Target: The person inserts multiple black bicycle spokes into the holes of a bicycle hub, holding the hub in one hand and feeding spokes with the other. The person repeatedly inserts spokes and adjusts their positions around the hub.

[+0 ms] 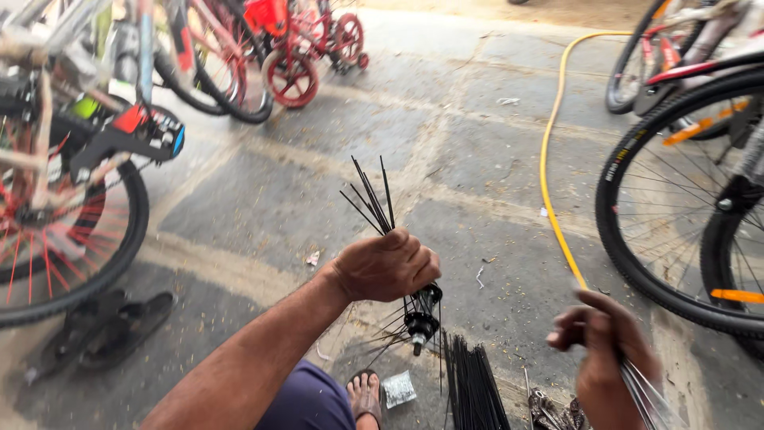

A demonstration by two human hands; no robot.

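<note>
My left hand (387, 265) is closed around a bunch of black spokes (371, 201) that fan upward out of my fist. Below the fist hangs a black wheel hub (422, 316), with more spokes splaying from it. My right hand (606, 357), blurred at the lower right, grips a few thin silver spokes (649, 396) that point down toward the frame's edge. A bundle of black spokes (474, 388) lies on the ground between my hands.
My bare foot in a sandal (366, 395) sits beside a small plastic packet (398, 389). A yellow hose (551, 159) runs across the paving. Bicycle wheels stand at right (652, 239) and left (119, 239); black sandals (111, 326) lie near the left wheel.
</note>
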